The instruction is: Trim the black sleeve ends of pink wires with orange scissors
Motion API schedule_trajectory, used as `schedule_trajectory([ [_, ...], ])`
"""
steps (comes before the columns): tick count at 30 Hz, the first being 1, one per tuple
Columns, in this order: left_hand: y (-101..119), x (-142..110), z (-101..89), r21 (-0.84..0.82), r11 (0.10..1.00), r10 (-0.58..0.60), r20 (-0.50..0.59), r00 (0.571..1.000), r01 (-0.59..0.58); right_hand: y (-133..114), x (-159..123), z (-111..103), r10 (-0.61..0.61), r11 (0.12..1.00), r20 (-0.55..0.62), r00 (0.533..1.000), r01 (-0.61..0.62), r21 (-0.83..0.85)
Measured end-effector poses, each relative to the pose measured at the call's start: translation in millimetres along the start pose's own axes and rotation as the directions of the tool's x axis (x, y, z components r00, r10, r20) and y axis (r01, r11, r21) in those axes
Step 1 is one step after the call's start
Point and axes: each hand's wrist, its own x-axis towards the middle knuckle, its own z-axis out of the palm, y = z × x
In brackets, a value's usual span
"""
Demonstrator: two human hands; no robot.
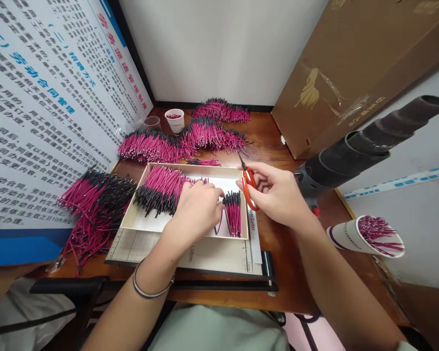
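My left hand (199, 210) rests palm down inside a shallow cream tray (142, 222), fingers closed over a few pink wires beside a small upright bundle of pink wires with black ends (233, 213). A larger heap of the same wires (160, 187) lies in the tray's left part. My right hand (278, 195) hovers over the tray's right rim and grips red-handled scissors (248, 184), blades pointing away from me.
The tray sits on a paper cutter board (219, 256) on a wooden table. Wire piles lie left (95, 204) and behind (205, 134). White cup (175, 120) at back, paper cup with wires (366, 236) right, cardboard box (351, 68), black tubing (369, 144).
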Motion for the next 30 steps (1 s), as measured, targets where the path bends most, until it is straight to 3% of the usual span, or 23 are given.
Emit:
schedule_trajectory([
  [6, 9.8, 8.3, 2.0, 0.070, 0.998, -0.013, 0.100, 0.995, 0.006, 3.6, -8.9, 10.9, 0.055, 0.998, -0.057, 0.997, -0.053, 0.038],
  [10, 10.9, 8.0, 4.2, 0.068, 0.998, -0.024, 0.111, 0.994, 0.017, 5.7, -13.5, 18.9, 0.107, 0.989, -0.018, 0.994, -0.104, 0.107],
  [15, 8.7, 7.5, 10.7, 0.007, 0.999, -0.046, 0.055, 0.997, 0.046, 5.2, -17.4, 27.8, 0.149, 0.968, 0.026, 0.989, -0.151, 0.202],
  [19, 3.2, 5.0, 11.5, -0.174, 0.984, -0.046, -0.071, 0.996, 0.033, 7.3, -18.9, 30.9, 0.198, 0.946, -0.002, 0.980, -0.190, 0.263],
  [24, 0.1, -4.6, 8.4, -0.510, 0.859, -0.105, -0.270, 0.957, -0.050, 7.3, -19.1, 28.9, 0.248, 0.912, -0.016, 0.969, -0.228, 0.341],
  [30, 2.2, -9.2, 15.2, -0.759, 0.637, -0.204, -0.332, 0.921, -0.133, 0.5, -18.7, 25.3, 0.236, 0.864, 0.092, 0.967, -0.252, 0.435],
])
